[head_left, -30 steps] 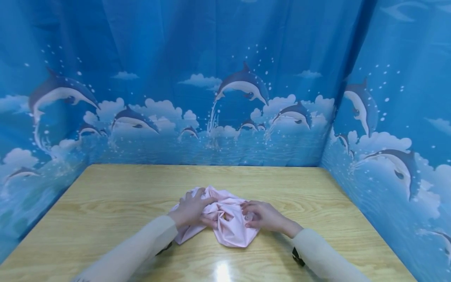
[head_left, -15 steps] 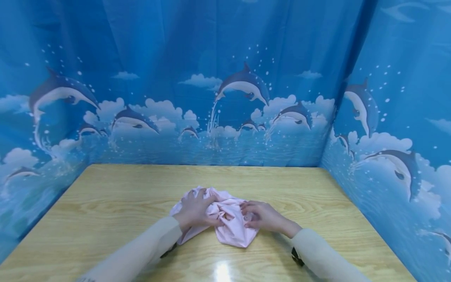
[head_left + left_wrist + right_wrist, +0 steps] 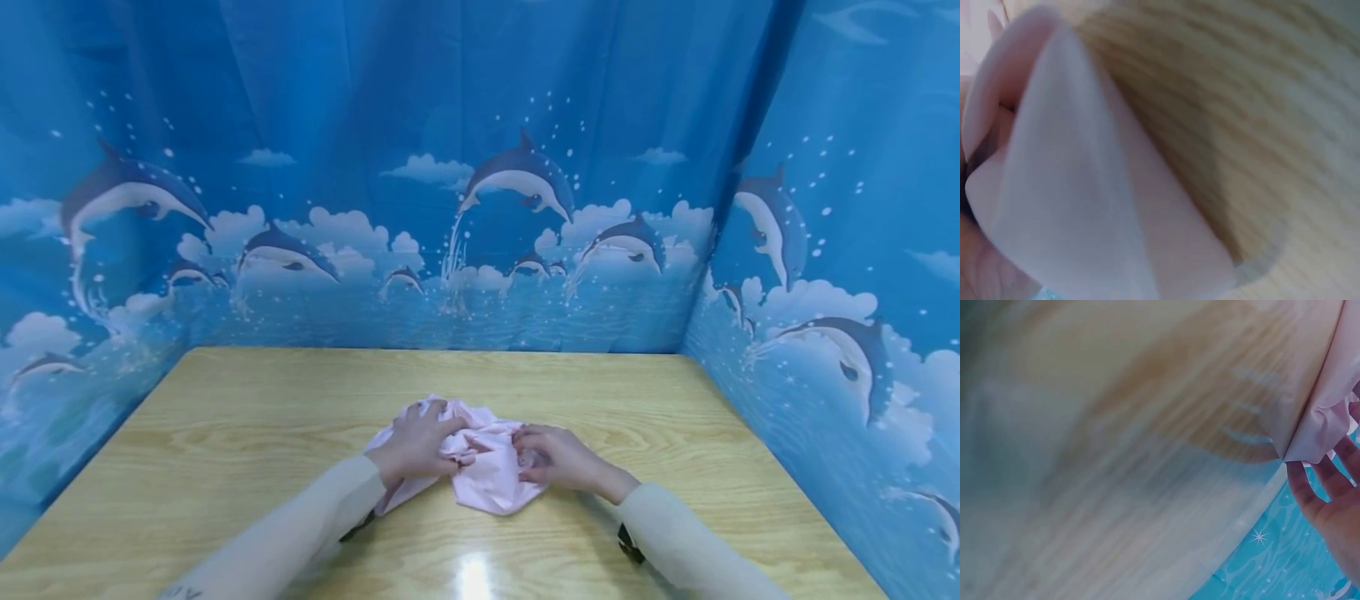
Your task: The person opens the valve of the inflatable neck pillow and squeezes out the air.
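A pink cloth [image 3: 491, 475] lies bunched and creased near the middle of the wooden table. My left hand [image 3: 416, 442] grips its left part from above, fingers spread over the folds and thumb toward the middle. On the right side, my right hand [image 3: 566, 460] holds the cloth between thumb and fingers. A pale, greyish roundish patch [image 3: 529, 458] shows between them. In the left wrist view a large fold of the cloth [image 3: 1079, 181] covers most of my hand. My right fingers [image 3: 1329, 475] are at the edge of the cloth [image 3: 1325, 425] in the right wrist view.
The wooden table [image 3: 285, 392] extends around the cloth on all sides. Blue curtains [image 3: 360, 100] printed with dolphins hang behind it and along its right side. A bright light reflection lies on the near tabletop.
My left hand has shifted slightly right, its thumb now on the middle fold. A gap there showing something yellowish has closed. The cloth's near edge has drawn back a little. My right hand barely moved.
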{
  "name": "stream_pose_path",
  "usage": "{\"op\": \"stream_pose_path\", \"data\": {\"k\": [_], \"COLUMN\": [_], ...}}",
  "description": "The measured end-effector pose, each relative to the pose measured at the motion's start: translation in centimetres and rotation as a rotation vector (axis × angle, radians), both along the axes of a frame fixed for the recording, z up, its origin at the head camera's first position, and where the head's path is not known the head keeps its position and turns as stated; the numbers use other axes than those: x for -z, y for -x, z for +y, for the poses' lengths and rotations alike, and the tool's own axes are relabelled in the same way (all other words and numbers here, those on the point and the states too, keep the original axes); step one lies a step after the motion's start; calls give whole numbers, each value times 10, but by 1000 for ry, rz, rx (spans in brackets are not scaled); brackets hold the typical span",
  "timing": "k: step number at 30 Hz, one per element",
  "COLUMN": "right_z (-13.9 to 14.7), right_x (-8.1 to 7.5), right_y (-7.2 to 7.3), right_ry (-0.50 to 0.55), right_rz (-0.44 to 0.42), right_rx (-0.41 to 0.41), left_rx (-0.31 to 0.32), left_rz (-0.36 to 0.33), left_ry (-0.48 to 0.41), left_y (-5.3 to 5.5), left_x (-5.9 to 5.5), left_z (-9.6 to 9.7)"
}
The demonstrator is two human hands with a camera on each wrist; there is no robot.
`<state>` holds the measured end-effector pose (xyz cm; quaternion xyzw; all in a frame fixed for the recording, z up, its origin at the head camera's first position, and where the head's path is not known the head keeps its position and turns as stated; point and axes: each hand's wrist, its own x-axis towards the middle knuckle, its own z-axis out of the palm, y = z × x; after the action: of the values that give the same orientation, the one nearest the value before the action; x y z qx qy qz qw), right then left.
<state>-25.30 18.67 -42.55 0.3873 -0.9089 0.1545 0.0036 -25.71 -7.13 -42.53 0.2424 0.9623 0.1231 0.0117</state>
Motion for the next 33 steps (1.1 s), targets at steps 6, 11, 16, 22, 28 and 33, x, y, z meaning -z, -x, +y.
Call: {"op": "stream_pose_path", "data": {"k": [6, 11, 16, 22, 28, 33], "right_z": [0, 0, 0, 0, -1, -2], "right_x": [1, 0, 0, 0, 0, 0], "right_y": [1, 1, 1, -1, -1, -1], "right_ry": [-9, -9, -3, 0, 0, 1], "right_rz": [-8, -7, -3, -6, -25, -50], "right_rx": [10, 10, 2, 6, 18, 33], "left_rx": [39, 30, 9, -31, -78, -96], "left_rz": [-94, -194, -158, -78, -41, -19], "left_ry": [-22, -50, -49, -48, -52, -40], "left_y": [1, 0, 0, -1, -3, -4], "left_x": [-5, -11, -11, -7, -5, -3], "left_z": [-5, -7, -3, 4, 9, 12]}}
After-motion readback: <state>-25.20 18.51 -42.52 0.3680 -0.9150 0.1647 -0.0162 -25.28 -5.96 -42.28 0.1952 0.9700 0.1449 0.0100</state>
